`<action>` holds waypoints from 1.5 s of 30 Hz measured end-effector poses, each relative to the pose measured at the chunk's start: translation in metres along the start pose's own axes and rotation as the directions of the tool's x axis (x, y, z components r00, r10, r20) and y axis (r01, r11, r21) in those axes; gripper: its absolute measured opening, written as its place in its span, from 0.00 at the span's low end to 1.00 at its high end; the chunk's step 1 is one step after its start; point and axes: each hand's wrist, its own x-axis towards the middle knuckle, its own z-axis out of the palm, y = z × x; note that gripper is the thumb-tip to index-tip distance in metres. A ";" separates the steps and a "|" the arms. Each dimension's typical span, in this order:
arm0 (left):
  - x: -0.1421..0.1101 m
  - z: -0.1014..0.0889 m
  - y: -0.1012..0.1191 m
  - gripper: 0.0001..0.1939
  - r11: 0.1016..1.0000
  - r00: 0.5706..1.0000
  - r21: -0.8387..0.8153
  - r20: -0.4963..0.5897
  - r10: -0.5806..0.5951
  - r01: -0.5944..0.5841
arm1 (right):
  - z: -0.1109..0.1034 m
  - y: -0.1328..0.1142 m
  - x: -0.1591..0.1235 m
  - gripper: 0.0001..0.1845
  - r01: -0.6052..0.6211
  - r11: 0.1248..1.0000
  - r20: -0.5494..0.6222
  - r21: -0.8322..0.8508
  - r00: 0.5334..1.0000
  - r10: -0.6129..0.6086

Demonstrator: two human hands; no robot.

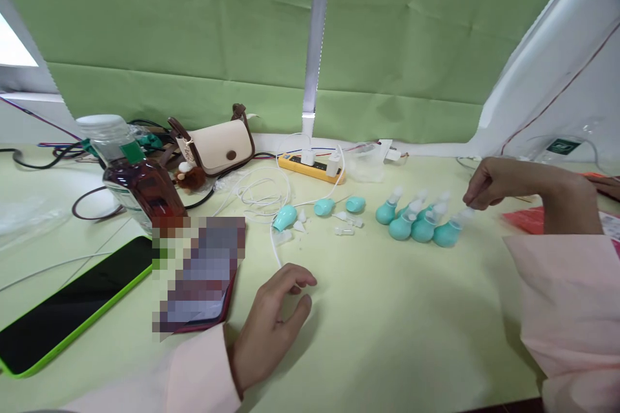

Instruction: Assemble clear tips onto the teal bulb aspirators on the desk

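Note:
My right hand [494, 186] reaches in from the right, its fingers pinched at the clear tip of a teal squeeze bulb [446, 234]. That bulb stands at the right front of a tight group of several teal bulbs [400, 227], each fitted with a clear nozzle. Three loose teal bulbs [324, 207] lie to the left without nozzles. Small clear plastic nozzle pieces [345, 231] are scattered around them. Above the table's front part, my left hand [274, 329] is open, thumb and fingers apart and curved, holding nothing.
On the left are a green-cased phone [77, 303], a partly blurred phone [206, 277] and a bottle of dark liquid [143, 184]. A cream handbag [220, 146], white cable and yellow power strip [310, 169] line the back. Red packaging [526, 221] and another person's hand [605, 186] are far right.

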 end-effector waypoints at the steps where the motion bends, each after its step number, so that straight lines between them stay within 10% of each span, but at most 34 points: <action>1: 0.000 0.000 0.000 0.09 1.000 1.000 0.001 0.000 -0.001 0.001 | -0.005 0.000 0.006 0.09 -0.034 0.999 0.155 -0.004 0.987 0.034; 4: 0.000 0.000 -0.001 0.09 1.000 1.000 0.002 0.002 0.003 -0.003 | -0.022 0.000 0.027 0.15 -0.120 0.992 0.524 -0.039 0.843 0.123; 8: -0.001 0.000 -0.002 0.09 1.000 1.000 0.016 0.007 0.001 -0.001 | -0.029 0.001 0.041 0.16 -0.134 0.989 0.644 -0.067 0.751 0.146; 17: -0.001 -0.001 0.000 0.09 0.999 1.000 0.034 0.003 -0.001 0.001 | -0.034 -0.001 0.038 0.20 0.224 0.972 0.537 -0.078 0.830 -0.148; 22: -0.002 -0.001 0.001 0.09 0.999 1.000 0.041 0.010 -0.001 0.001 | -0.035 -0.069 0.007 0.23 0.452 0.865 0.125 -0.217 0.892 -0.434; 27: -0.002 -0.001 0.001 0.09 0.999 1.000 0.051 0.010 0.004 -0.004 | 0.024 -0.143 -0.031 0.26 0.722 0.667 -0.518 -0.185 0.505 -0.690; 29: -0.002 -0.001 0.001 0.09 0.999 1.000 0.048 0.004 0.004 -0.004 | 0.056 -0.154 -0.044 0.20 0.819 0.557 -0.479 -0.134 0.439 -0.760; 35: -0.001 0.000 0.001 0.09 1.000 1.000 0.027 -0.010 0.016 -0.016 | 0.106 -0.155 -0.069 0.07 0.834 0.542 0.126 0.107 0.529 -0.839; 45: -0.001 0.000 -0.001 0.07 0.999 0.999 0.001 -0.016 -0.038 0.038 | 0.110 -0.157 -0.075 0.09 0.655 0.648 0.185 0.388 0.634 -0.751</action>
